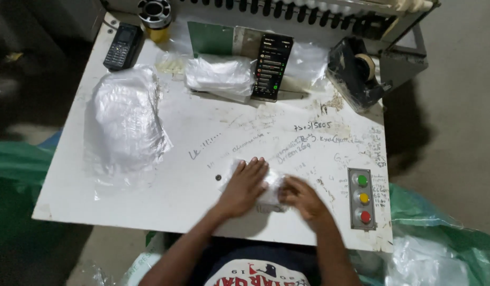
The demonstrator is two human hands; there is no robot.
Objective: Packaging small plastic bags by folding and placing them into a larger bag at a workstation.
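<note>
- Was a white table (pixel 192 175), scuffed and scribbled over in pen, filling most of the view.
- Lay green sheeting (pixel 441 233) past the table's right edge, more of it at the left, low down.
- Sat a big bag stack (pixel 126 119) of clear plastic on the table's left half, well apart from both hands.
- Rested a smaller bag bundle (pixel 218 77) near the far edge, just left of a lit smartphone (pixel 272 66) leaning upright.
- Stood a black tape dispenser (pixel 356 71) at the far right corner.
- Lay a black keypad phone (pixel 122 46) at the far left corner, beside a yellow spool (pixel 156 18).
- Was fixed a grey button panel (pixel 361 198) near the right edge, with green, yellow and red buttons in a column, just right of the hands.
- Pressed flat, the left hand (pixel 245 185), fingers spread wide, on a small packet (pixel 271 188) of clear plastic near the table's front edge, centre-right.
- Curled narrow, the right hand (pixel 303 197), fingers pinching the packet's right edge, touching it.
- Lay the packet between and under both hands, mostly covered, contents too hidden to tell.
- Showed a small dark dot (pixel 218 177) on the table just left of the left hand.
</note>
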